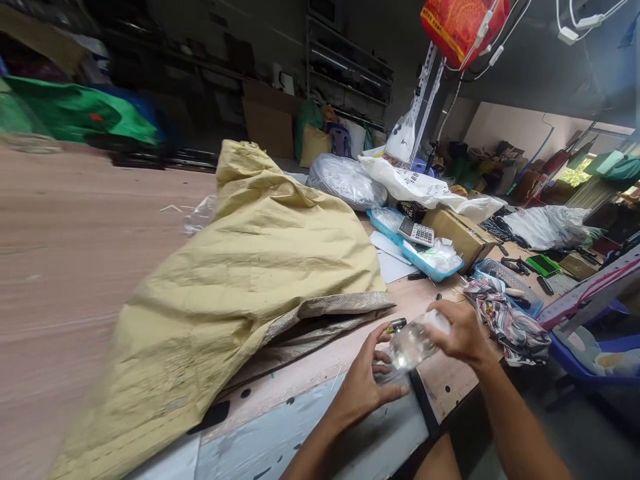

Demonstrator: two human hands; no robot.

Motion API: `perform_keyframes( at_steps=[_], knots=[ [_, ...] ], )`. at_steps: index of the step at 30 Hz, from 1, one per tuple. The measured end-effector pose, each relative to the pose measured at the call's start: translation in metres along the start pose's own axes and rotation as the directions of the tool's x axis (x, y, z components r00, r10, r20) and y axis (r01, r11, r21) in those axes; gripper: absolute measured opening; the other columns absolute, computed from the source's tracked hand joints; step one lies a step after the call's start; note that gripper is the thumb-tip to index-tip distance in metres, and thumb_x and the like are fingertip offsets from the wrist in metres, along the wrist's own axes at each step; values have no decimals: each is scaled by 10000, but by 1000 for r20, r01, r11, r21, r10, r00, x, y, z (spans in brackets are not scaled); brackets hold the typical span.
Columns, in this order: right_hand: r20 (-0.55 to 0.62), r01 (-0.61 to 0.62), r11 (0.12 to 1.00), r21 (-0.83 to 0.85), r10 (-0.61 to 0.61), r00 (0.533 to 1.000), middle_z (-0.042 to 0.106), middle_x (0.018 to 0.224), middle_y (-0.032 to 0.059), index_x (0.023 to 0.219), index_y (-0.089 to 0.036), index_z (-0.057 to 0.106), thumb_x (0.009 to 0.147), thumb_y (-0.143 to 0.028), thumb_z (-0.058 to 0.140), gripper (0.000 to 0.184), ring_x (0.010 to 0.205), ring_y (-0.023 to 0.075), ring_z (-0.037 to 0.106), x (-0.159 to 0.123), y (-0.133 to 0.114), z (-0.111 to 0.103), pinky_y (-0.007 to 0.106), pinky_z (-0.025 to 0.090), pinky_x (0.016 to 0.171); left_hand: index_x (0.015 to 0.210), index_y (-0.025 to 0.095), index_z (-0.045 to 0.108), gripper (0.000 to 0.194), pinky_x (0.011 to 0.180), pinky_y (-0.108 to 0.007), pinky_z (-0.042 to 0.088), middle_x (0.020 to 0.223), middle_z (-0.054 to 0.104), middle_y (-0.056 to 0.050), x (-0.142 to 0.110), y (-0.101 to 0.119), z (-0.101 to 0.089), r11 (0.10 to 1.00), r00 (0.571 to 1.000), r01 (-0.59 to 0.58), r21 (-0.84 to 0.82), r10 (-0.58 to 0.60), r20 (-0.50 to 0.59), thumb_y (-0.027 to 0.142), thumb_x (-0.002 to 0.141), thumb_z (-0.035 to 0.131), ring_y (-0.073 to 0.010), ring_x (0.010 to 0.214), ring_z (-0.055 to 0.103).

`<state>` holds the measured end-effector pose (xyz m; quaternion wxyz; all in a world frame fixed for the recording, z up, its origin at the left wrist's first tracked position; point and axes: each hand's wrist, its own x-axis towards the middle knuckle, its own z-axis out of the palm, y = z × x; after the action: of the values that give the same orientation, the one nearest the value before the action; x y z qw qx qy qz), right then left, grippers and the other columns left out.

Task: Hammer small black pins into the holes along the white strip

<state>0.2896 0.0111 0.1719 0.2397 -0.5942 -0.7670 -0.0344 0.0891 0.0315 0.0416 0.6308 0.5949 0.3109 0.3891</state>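
Observation:
My right hand [463,332] is closed over the top of a clear plastic bag [413,343] holding small items, just above the wooden table [75,247]. My left hand [367,380] sits below it, fingers curled, pinching the bag's lower edge. A small dark and yellow object [397,325] lies on the table right behind my left fingers. A large yellow woven sack [240,280] lies to the left of both hands.
To the right lie a patterned cloth [507,320], a blue tray [430,263] with a calculator [417,233] and bagged parts, and a cardboard box [460,233]. White plastic bags [420,183] sit behind. A blue chair [595,357] stands at the right.

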Motion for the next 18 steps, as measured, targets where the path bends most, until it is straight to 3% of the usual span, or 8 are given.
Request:
perform_keyframes(
  at_steps=[3,7,10,13,18],
  knots=[
    [-102,-190,966,-172,175,979,726,878,74,935,-191,688,860,-473,573,314,792,213,656,2,39,-25,289,447,722,1387,249,467,861,733,-305,507,1246,561,-100,3,-2,-6,997,992,35,69,-26,-123,357,610,823,-153,833,579],
    [-171,-405,800,-443,368,914,732,894,100,928,-203,708,851,-530,576,361,862,260,655,7,93,-40,304,399,720,1168,189,630,602,653,-276,482,1010,624,-47,10,-4,-20,995,954,90,47,-73,-291,420,632,778,-113,677,538],
    [-138,-463,693,-552,472,871,727,923,121,950,-188,701,870,-524,571,369,885,266,653,11,129,-39,309,377,721,1098,160,655,595,601,-258,481,904,623,-26,13,-7,-30,987,921,141,-74,-158,-356,476,609,778,-106,635,541],
    [-66,-462,649,-605,538,841,717,981,141,995,-172,693,892,-548,536,420,918,271,647,13,157,-30,314,372,730,1068,142,662,622,556,-239,481,863,626,-25,9,-9,-44,975,875,162,-155,-214,-434,513,584,783,-121,653,568],
    [-44,-511,627,-588,606,794,699,1029,176,1063,-151,694,903,-590,493,509,937,292,637,17,185,-22,344,391,753,1024,139,688,525,646,-267,529,831,656,-31,-21,-5,-80,989,776,146,-11,-121,-619,479,629,756,-146,715,602]
  ],
)
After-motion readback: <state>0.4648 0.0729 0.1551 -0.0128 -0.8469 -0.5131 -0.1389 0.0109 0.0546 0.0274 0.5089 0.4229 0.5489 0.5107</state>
